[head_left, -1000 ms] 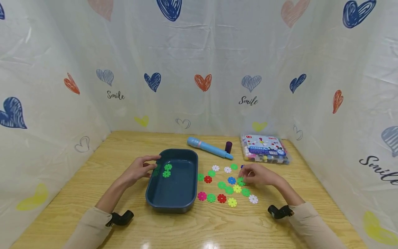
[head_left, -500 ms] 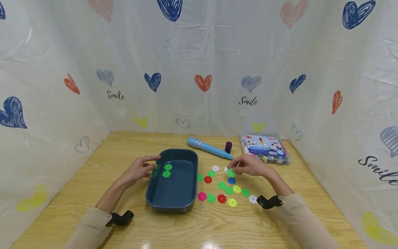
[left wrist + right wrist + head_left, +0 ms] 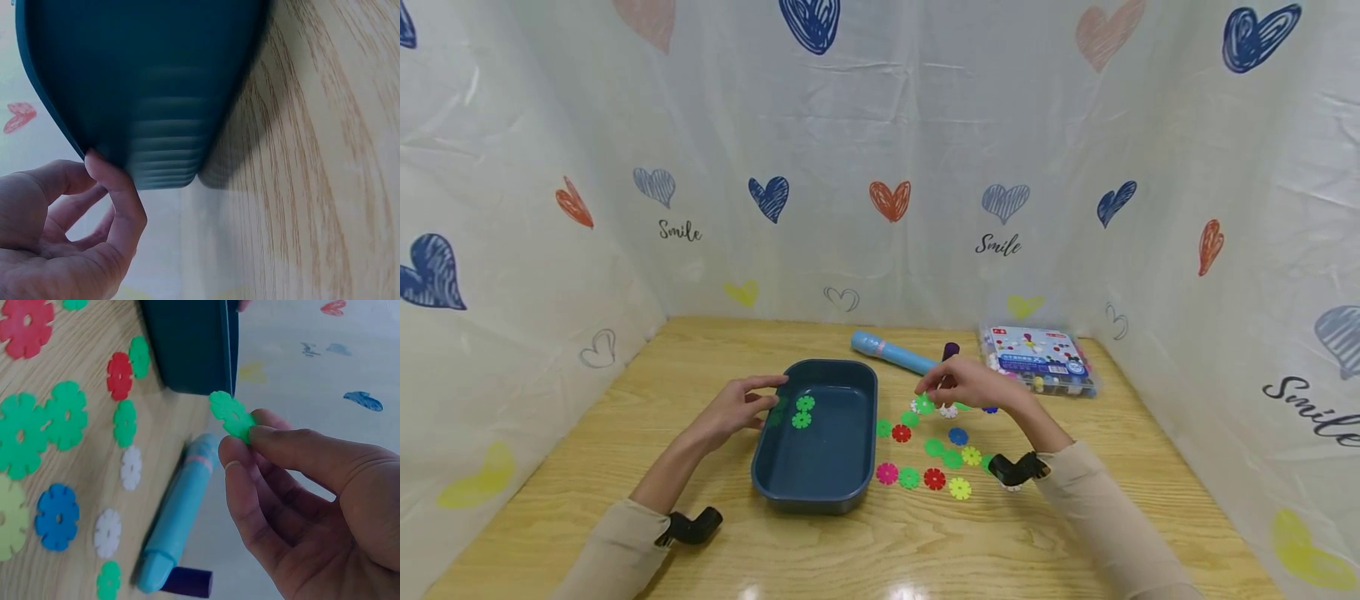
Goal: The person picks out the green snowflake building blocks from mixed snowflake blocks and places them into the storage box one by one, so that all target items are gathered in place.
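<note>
The right hand pinches a green snowflake disc between thumb and forefinger, above the tabletop. Beyond it stands the dark teal tray, a red disc and a green disc just beside its wall. A light blue pen lies below the held disc, with white discs, a blue disc and further green discs spread to its left.

A light-blue pen; a clear bead box beside it.
</note>
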Demonstrator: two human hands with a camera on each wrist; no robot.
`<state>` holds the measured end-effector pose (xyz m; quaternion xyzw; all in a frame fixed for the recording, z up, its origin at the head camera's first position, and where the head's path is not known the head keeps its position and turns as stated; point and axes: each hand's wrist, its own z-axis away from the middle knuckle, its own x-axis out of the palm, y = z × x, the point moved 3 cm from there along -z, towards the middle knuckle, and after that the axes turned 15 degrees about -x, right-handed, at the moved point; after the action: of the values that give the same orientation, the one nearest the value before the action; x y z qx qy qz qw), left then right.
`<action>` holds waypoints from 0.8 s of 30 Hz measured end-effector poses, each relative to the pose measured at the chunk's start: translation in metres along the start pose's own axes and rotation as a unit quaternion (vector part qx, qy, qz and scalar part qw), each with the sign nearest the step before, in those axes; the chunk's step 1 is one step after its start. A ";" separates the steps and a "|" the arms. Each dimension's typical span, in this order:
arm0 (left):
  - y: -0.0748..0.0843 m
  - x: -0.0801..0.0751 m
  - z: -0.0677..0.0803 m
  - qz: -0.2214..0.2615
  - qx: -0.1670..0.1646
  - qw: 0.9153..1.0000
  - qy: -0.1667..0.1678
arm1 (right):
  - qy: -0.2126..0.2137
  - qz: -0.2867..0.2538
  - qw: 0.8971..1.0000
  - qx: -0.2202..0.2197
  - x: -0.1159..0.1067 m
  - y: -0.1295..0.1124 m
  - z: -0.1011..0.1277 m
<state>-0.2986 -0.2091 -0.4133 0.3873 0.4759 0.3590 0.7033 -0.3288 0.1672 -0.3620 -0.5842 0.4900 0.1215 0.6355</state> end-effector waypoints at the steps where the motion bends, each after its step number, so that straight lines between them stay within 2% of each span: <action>1: 0.000 0.000 0.000 -0.001 0.002 1.000 -0.001 | -0.003 0.003 1.000 -0.002 0.000 -0.001 -0.003; 7: -0.002 0.000 -0.002 -0.004 0.000 1.000 0.001 | -0.025 0.021 0.999 -0.008 -0.001 -0.009 -0.024; 14: -0.003 0.000 -0.002 -0.001 -0.008 1.000 0.004 | -0.038 0.032 0.999 0.016 -0.005 -0.024 -0.051; 24: -0.002 -0.001 -0.003 -0.004 -0.003 1.000 0.004 | -0.057 0.022 0.998 -0.014 0.003 -0.041 -0.090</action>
<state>-0.3012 -0.2101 -0.4150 0.3819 0.4796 0.3589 0.7038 -0.3406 0.0770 -0.3244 -0.5741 0.4639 0.1753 0.6515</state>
